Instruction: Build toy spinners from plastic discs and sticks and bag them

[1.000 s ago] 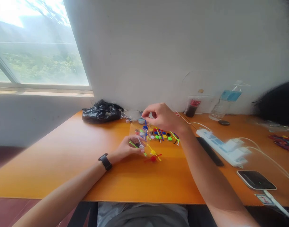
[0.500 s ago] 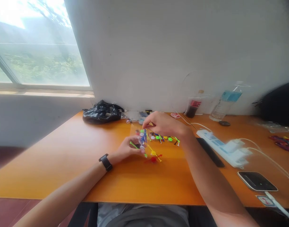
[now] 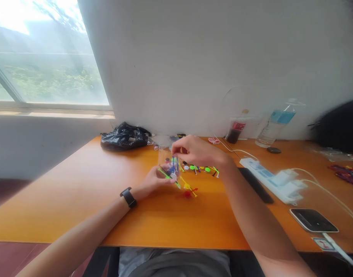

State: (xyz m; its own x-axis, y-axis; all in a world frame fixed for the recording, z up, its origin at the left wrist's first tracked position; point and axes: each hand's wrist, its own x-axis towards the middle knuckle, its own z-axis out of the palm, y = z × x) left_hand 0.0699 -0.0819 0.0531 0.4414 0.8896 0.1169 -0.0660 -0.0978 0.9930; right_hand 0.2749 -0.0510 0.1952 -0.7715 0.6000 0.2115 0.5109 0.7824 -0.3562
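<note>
My left hand [image 3: 155,180] rests on the orange table [image 3: 78,196], fingers closed on a small build of a white hub with a green rod [image 3: 168,176]. My right hand [image 3: 197,152] hovers just above it, pinching a blue rod [image 3: 173,163] that meets the hub. A black band sits on my left wrist. Behind the hands lies a scatter of coloured discs and rods [image 3: 200,168]. A red and yellow assembled piece [image 3: 188,191] lies on the table just right of my left hand.
A black plastic bag [image 3: 124,137] lies against the wall. A white power strip [image 3: 273,180] with cables, a phone [image 3: 313,221], a dark flat bar [image 3: 255,184], a water bottle [image 3: 276,123] and a dark drink bottle [image 3: 235,129] stand to the right.
My right hand has come down and toward my left hand, bringing the blue rod to the white hub. My left hand lifted the piece slightly.
</note>
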